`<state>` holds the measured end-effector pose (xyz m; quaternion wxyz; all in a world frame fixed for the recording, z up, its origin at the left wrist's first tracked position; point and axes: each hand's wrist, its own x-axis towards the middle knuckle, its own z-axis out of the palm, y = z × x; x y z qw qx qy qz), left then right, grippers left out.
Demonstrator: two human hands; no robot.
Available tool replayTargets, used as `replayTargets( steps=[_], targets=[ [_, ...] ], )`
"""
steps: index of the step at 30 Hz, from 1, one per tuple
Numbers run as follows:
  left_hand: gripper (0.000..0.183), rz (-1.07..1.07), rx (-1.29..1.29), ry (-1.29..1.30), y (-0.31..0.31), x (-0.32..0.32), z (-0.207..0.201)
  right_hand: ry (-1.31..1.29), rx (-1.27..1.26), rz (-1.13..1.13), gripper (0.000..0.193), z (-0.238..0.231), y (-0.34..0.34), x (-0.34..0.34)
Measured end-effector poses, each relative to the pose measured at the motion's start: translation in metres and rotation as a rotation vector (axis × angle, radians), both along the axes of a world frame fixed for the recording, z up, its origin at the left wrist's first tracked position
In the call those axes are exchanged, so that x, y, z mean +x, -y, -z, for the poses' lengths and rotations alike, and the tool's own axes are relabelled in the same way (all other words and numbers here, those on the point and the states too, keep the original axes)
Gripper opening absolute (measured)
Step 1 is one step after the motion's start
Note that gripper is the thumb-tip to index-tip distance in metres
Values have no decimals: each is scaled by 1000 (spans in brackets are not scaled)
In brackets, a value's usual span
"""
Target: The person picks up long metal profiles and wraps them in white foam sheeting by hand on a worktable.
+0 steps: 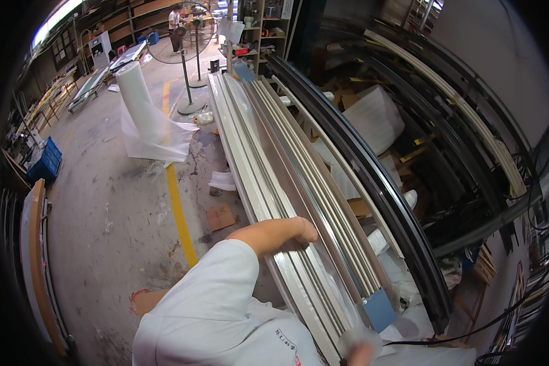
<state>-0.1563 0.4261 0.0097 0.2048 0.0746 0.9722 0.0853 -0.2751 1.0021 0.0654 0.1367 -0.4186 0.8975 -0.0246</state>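
Long pale metal profiles (259, 183) lie side by side in a bundle running away from me, with thin clear film on part of them. My left hand (304, 232) rests over the near part of these profiles, bent downward, its fingers hidden from view. At the bottom edge my right hand (361, 355) is smeared by motion. Against it is a blurred round grey thing (355, 339), its kind not clear, beside the near ends of the profiles. A black cord (445, 341) reaches toward it from the right. A blue-grey square piece (379, 310) sits at the near end of the neighbouring profiles.
Long black profiles (372, 165) run along the right. At the left, a roll of white foam sheet (137, 97) stands on the floor near a pedestal fan (186, 67). Flattened cardboard (219, 217) lies beside the bundle. A person (175, 27) stands far back.
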Motion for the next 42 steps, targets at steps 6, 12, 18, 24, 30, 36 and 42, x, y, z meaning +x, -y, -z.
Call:
replayTargets(
  steps=[6, 12, 18, 24, 30, 36, 42],
  targets=[
    [26, 19, -33, 53, -6, -3, -12, -98, 9, -24, 17, 10, -6, -1],
    [21, -10, -40, 110, -2, 7, -26, -213, -8, 26, 20, -19, 4, 25],
    [16, 60, -93, 46, 16, 14, -2, -129, 6, 64, 30, -15, -13, 22],
    [15, 119, -67, -3, 14, 29, -2, -7, -160, 101, 40, -21, -22, 25],
    [15, 86, -37, -47, -1, 39, -46, 33, -108, 99, 54, 18, -54, 13],
    [16, 95, -69, -67, 0, 50, -37, 33, -107, 166, 57, 37, -56, 22],
    [17, 34, -7, -63, -2, 53, -30, 13, -181, 166, 58, 55, -67, 20]
  ],
)
